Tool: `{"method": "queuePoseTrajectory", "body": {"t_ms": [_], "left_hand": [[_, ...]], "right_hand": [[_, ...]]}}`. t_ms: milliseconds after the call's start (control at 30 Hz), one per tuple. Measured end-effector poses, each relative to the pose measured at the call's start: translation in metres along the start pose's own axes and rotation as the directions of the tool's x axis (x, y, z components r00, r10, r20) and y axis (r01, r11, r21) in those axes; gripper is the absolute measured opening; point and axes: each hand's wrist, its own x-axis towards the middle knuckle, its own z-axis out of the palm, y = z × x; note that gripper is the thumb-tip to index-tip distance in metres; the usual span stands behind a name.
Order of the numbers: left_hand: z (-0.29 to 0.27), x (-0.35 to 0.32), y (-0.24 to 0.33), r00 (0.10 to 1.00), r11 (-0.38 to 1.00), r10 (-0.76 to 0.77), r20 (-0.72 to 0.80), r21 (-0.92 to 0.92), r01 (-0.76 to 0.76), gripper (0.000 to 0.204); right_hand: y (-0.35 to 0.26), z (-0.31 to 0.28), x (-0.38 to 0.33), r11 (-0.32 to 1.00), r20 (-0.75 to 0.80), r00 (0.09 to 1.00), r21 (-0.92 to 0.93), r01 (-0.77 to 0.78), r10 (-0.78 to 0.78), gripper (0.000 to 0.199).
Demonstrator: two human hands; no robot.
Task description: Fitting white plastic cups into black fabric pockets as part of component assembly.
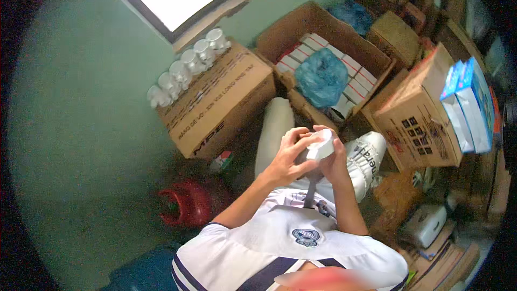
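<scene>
Both my hands are raised in front of my chest around a small white round fitting [321, 144] with a grey stem [311, 189] hanging below it. My left hand [287, 156] wraps its left side, fingers curled over the top. On its right side my right hand [335, 163] grips it, thumb on the rim. Beneath the hands stands a tall white cylinder [273, 129]. The fitting's underside is hidden by my fingers.
A closed cardboard box [221, 102] carries a row of white fittings [186, 64] below the window. An open box [301, 24] holds small packs and a blue plastic bag [322, 77]. More cartons [417, 110] stack at right; a red gas cylinder [187, 203] sits at lower left.
</scene>
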Motion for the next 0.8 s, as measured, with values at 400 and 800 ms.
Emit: {"method": "queuePoseTrajectory", "body": {"t_ms": [400, 800], "left_hand": [[-0.1, -0.043, -0.015, 0.75, 0.955, 0.186, -0.635, 0.297, 0.014, 0.041], [-0.312, -0.105, -0.189, 0.518, 0.534, 0.033, -0.855, 0.453, 0.713, 0.048]], "right_hand": [[0.084, 0.04, 0.035, 0.809, 0.01, 0.958, 0.533, -0.247, 0.285, 0.029], [0.126, 0.002, 0.018, 0.875, -0.127, 0.868, 0.142, -0.463, 0.48, 0.057]]}}
